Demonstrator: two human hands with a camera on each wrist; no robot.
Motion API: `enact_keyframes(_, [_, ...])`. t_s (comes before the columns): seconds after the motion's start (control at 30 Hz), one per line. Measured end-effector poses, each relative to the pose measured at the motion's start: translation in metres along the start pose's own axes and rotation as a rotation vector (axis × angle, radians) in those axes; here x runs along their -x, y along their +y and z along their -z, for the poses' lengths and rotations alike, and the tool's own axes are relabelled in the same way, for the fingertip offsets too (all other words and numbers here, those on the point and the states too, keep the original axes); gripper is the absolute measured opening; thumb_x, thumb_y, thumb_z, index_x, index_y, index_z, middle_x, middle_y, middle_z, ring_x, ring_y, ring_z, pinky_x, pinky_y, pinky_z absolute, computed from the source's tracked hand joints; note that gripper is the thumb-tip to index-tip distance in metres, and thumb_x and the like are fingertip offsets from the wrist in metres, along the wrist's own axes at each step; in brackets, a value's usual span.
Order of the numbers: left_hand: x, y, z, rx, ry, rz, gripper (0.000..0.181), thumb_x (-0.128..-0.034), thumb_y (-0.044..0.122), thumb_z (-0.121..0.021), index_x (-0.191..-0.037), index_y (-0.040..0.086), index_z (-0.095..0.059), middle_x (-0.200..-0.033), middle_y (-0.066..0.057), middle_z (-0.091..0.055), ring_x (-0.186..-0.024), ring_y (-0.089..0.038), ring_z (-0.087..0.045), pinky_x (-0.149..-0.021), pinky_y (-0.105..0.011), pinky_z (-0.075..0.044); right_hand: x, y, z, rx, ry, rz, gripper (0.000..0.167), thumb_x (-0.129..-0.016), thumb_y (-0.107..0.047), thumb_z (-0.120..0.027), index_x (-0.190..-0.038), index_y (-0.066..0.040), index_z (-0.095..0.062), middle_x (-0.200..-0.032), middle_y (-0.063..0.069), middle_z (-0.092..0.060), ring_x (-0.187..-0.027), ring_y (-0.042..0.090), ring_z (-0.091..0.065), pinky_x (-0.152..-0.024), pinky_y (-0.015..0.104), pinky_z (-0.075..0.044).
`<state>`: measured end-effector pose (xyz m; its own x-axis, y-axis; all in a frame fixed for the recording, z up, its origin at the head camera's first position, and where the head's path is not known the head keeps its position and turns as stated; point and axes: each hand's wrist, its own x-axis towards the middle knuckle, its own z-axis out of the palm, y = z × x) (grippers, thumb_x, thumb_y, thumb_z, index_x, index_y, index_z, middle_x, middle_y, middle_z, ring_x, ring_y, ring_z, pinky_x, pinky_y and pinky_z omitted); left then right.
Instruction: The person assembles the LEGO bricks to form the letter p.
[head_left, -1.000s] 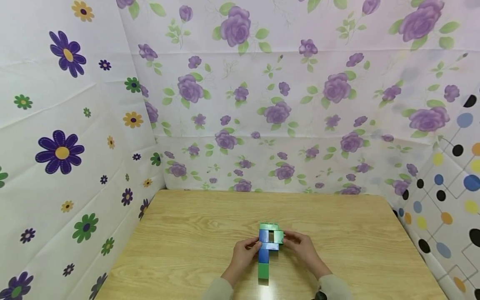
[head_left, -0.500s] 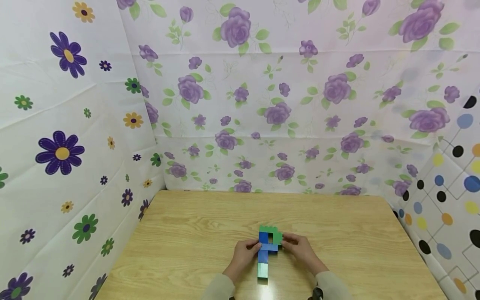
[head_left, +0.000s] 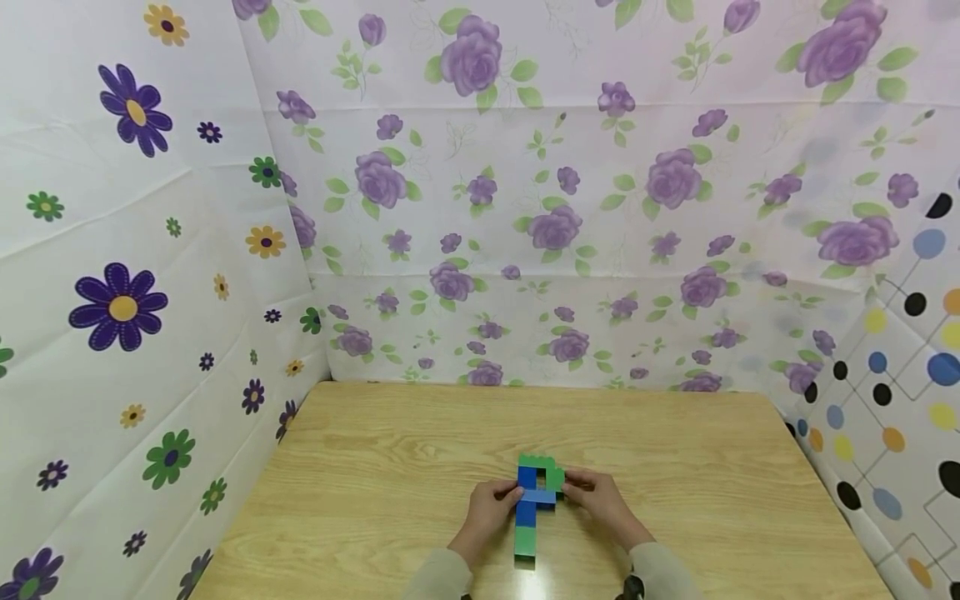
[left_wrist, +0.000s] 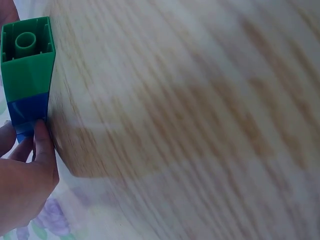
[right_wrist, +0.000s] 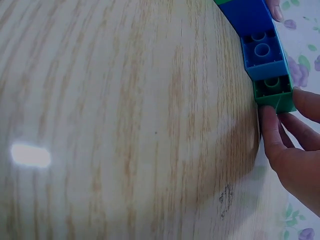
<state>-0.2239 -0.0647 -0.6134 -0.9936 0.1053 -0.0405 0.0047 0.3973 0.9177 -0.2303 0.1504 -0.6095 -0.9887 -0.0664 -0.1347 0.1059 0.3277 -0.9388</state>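
Note:
Green and blue toy building blocks are joined in a P-like shape (head_left: 526, 512) low in the middle of the head view, with a small gap enclosed near its top. My left hand (head_left: 486, 512) pinches a blue block (left_wrist: 27, 110) on the left side of the stem, thumb on its near face. On the other side, my right hand (head_left: 603, 500) pinches the green block (right_wrist: 277, 103) that juts out right of the gap. Studs show along the green top block (head_left: 537, 461). The bottom green block (left_wrist: 30, 75) shows its hollow underside in the left wrist view.
The light wooden table (head_left: 390, 450) stretches around the hands. Behind it hangs a rose-patterned cloth (head_left: 555, 225). Patterned cloths also border the left and right sides. A bright reflection lies on the table near the front edge.
The top of the block shape has tipped slightly, so its studs show more clearly and the glare on the blocks has shifted. Both hands keep their hold; the right has moved slightly left.

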Motion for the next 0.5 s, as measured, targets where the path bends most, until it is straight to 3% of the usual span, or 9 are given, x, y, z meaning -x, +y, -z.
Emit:
enact_keyframes(0.27, [0.0003,-0.0005,-0.0005,-0.004,0.010,-0.001,0.028,-0.0912,0.017,-0.067,-0.110,-0.004,-0.069,-0.106,-0.014,-0.069,-0.102,-0.031,-0.062,-0.085,-0.041,-0.056,0.0004,0.0009,-0.0010,0.034,0.006,0.016,0.036,-0.092,-0.009,-0.065,-0.123,0.008,-0.059,-0.114,0.020,-0.065,-0.098,0.025,-0.064,-0.079,0.032,-0.058])
enact_keyframes(0.5, [-0.0004,0.0023,0.0000,0.024,0.013,0.016,0.029,-0.0918,0.014,-0.066,-0.114,-0.005,-0.066,-0.098,-0.006,-0.067,-0.086,-0.014,-0.059,-0.070,-0.025,-0.055,0.0027,0.0008,-0.0026,0.015,-0.005,0.028,0.038,-0.093,-0.005,-0.063,-0.127,0.009,-0.055,-0.106,0.012,-0.066,-0.093,0.024,-0.063,-0.077,0.039,-0.059])
